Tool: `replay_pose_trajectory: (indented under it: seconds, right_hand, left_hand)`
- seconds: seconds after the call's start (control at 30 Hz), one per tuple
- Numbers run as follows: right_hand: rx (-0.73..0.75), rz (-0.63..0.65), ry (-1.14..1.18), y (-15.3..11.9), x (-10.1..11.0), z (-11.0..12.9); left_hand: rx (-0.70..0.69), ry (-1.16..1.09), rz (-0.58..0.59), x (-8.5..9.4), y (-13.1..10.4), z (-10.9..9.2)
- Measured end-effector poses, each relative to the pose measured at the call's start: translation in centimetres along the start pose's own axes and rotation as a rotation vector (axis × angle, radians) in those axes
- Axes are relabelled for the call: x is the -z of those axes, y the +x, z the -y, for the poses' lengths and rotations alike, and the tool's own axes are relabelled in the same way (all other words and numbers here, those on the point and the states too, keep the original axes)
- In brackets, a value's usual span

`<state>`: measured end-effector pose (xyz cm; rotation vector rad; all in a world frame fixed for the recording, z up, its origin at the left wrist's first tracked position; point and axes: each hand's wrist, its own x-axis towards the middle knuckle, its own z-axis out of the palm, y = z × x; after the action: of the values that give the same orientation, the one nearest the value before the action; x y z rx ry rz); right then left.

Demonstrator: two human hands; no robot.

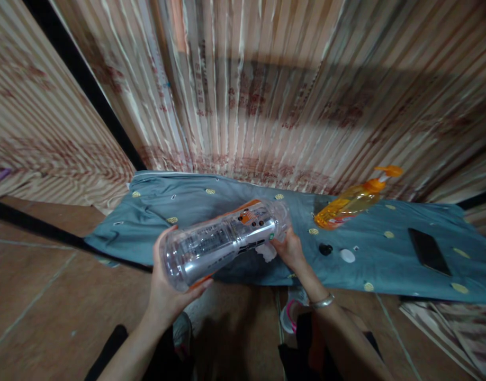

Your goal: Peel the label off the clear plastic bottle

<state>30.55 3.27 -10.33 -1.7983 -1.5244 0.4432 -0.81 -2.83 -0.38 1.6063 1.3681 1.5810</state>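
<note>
Tilted across the middle of the view is a clear plastic bottle [223,243] with an orange and grey label. My left hand [169,291] is wrapped round its wide lower end, thumb along the side. At the other end, my right hand [288,248] grips near the bottle's top, with a crumpled white tissue [267,252] showing at the fingers. What the tissue touches is partly hidden. To the right, a black cap-like piece [325,248] and a white round lid [347,256] lie on the blue-grey cloth [235,270].
An orange pump bottle [348,206] stands at the back right of the cloth-covered surface. A dark phone [429,251] lies farther right. Behind hangs a striped curtain [267,121]; a black pole [88,84] slants down at the left. My shoes are on the tiled floor [40,296] below.
</note>
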Motion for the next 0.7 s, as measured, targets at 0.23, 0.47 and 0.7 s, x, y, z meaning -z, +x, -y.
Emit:
replay_pose_trajectory:
  seconds: [0.23,0.47,0.7]
  right_hand:
    - [-0.001,0.002,0.014,-0.08,0.18,0.29]
    - [-0.007,-0.032,-0.032,0.02,-0.22,-0.16]
    - [0.022,-0.026,-0.026,-0.05,-0.14,-0.18]
  left_hand:
    - [0.02,-0.011,0.021,0.24,0.12,-0.51]
    - [0.02,0.014,0.05,0.5,0.22,-0.59]
    - [-0.018,0.042,-0.013,0.1,0.1,-0.32]
